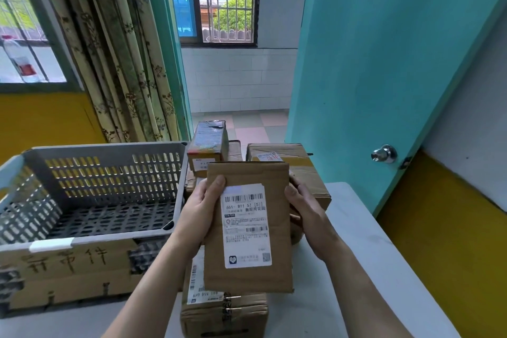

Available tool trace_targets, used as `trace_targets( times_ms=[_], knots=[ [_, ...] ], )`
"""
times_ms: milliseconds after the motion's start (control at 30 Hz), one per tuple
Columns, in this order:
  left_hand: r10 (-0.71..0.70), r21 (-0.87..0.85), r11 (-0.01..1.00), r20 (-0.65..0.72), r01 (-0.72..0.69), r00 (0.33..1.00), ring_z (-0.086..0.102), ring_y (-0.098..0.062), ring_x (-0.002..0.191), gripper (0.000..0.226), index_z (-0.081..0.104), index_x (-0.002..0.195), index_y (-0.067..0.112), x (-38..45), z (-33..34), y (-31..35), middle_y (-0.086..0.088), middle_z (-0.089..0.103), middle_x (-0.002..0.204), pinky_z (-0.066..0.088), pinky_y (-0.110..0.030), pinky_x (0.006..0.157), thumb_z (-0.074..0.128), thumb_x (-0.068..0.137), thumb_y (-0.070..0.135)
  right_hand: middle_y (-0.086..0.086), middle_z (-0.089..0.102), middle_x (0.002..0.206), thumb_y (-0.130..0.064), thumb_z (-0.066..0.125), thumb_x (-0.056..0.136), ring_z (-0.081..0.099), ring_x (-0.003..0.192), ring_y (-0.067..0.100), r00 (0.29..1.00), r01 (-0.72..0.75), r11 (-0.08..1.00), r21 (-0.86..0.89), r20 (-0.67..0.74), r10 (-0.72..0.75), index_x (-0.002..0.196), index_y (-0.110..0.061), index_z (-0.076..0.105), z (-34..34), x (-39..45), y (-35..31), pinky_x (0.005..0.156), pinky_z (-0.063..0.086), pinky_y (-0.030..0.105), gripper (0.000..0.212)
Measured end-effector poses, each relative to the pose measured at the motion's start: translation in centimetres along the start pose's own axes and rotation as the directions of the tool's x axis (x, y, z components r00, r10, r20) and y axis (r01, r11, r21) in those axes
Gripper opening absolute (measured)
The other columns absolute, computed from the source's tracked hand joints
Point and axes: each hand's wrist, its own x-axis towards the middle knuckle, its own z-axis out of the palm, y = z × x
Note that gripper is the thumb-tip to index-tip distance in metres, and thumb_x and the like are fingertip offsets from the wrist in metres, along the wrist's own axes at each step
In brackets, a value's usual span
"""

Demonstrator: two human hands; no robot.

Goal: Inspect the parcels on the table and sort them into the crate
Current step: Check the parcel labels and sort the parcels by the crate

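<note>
I hold a flat brown cardboard parcel (248,173) upright in front of me, its white barcode label facing me. My left hand (199,211) grips its left edge with the thumb on the front, and my right hand (304,208) grips its right edge. The grey perforated plastic crate (90,156) stands to the left, and nothing shows inside it. More cardboard parcels lie on the white table (354,228): one below my hands (227,315), a larger taped box (285,156) behind, and a small dark-topped box (210,140) stacked at the back.
A cardboard sign with handwritten characters (65,263) covers the crate's near side. A turquoise door with a metal knob (384,153) stands to the right. A patterned curtain (115,63) and a window are behind the crate.
</note>
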Motion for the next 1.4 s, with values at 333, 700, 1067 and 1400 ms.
trace_targets(
  times_ms=[333, 700, 1067, 1400],
  knots=[
    [0.234, 0.406, 0.904, -0.205, -0.135, 0.950, 0.059, -0.014, 0.107, 0.061, 0.039, 0.137, 0.028, -0.5, 1.7, 0.2, 0.002, 0.055, 0.127, 0.042, -0.029, 0.085, 0.072, 0.090, 0.050, -0.014, 0.062, 0.133, -0.099, 0.055, 0.053, 0.058, 0.124, 0.010, 0.977, 0.048, 0.958, -0.284, -0.186, -0.104, 0.143, -0.044, 0.045, 1.2, 0.0, 0.4, 0.105, 0.050, 0.040, 0.106],
    [-0.094, 0.315, 0.948, 0.128, 0.050, 0.987, 0.060, -0.022, 0.128, 0.118, 0.011, 0.154, 0.054, -0.5, 1.5, 0.7, 0.001, 0.038, 0.160, 0.050, -0.043, 0.109, 0.059, 0.056, 0.099, -0.013, 0.075, 0.102, -0.037, 0.071, 0.092, 0.071, 0.099, 0.010, 0.929, 0.063, 0.994, -0.086, -0.360, -0.090, 0.106, -0.032, 0.069, 0.6, 0.3, 0.1, 0.090, 0.059, 0.035, 0.015],
    [-0.107, 0.029, 0.994, 0.153, 0.104, 0.982, 0.077, -0.014, 0.094, 0.058, 0.035, 0.149, 0.037, -1.0, 1.2, 0.4, -0.002, 0.070, 0.123, 0.060, -0.026, 0.066, 0.062, 0.099, 0.039, 0.011, 0.077, 0.111, -0.048, 0.056, 0.097, 0.073, 0.105, 0.030, 0.980, -0.188, 0.954, 0.233, -0.012, 0.196, 0.119, -0.020, 0.069, 1.7, -0.5, -1.5, 0.100, 0.053, 0.052, 0.038],
    [-0.151, 0.025, 0.988, 0.302, 0.150, 0.941, 0.071, -0.019, 0.117, 0.096, 0.029, 0.152, 0.053, -1.4, 0.2, 0.1, 0.007, 0.057, 0.148, 0.053, -0.051, 0.104, 0.075, 0.071, 0.075, 0.018, 0.075, 0.113, -0.050, 0.061, 0.091, 0.072, 0.106, 0.035, 0.986, -0.162, 0.953, 0.256, 0.009, 0.165, 0.129, -0.013, 0.065, 1.2, -0.2, -1.7, 0.099, 0.055, 0.054, 0.053]
  ],
)
